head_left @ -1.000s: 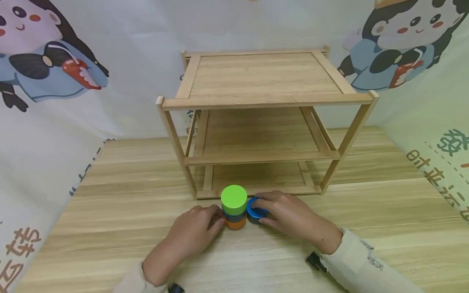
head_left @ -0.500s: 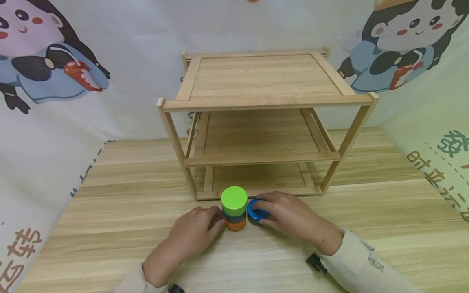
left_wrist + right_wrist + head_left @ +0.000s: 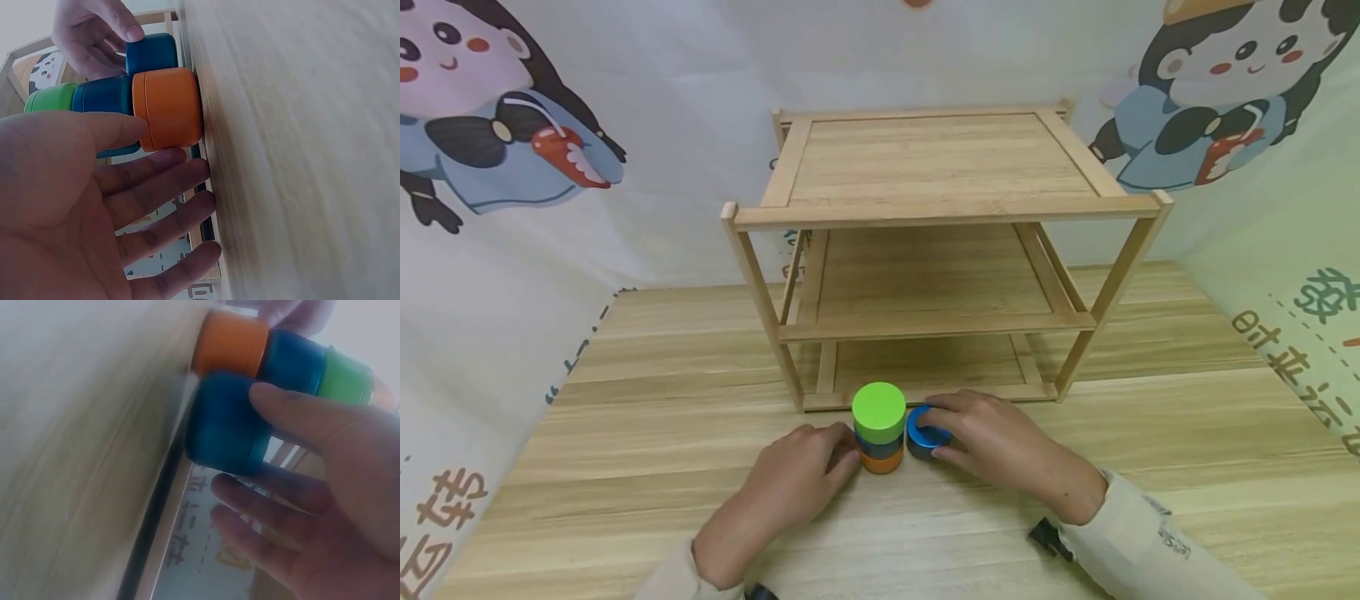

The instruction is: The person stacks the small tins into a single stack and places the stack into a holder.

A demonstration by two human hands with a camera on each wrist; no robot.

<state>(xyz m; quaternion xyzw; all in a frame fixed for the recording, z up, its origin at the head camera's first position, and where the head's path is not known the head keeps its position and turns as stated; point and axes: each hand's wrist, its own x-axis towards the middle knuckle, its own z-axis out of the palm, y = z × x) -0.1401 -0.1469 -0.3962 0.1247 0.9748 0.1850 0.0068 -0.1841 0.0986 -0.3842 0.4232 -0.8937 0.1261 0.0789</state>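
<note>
With my left hand [image 3: 797,471] I pinch the orange jar [image 3: 172,109], thumb at one side and index finger at the other, the remaining fingers spread loosely. This jar is the lowest of a stack on the desk [image 3: 647,433]; above it sit the middle blue jar [image 3: 880,448] and the green jar [image 3: 878,407]. My right hand [image 3: 992,429] grips the single blue jar [image 3: 219,425], which stands just beside the stack, in front of the wooden rack [image 3: 940,162]; whether the jars touch, I cannot tell. I judge the step is placing these jars together. For doing it well, I should press the base only lightly, move the single blue jar slowly and upright, and watch the green jar, because a sideways knock could topple it.
</note>
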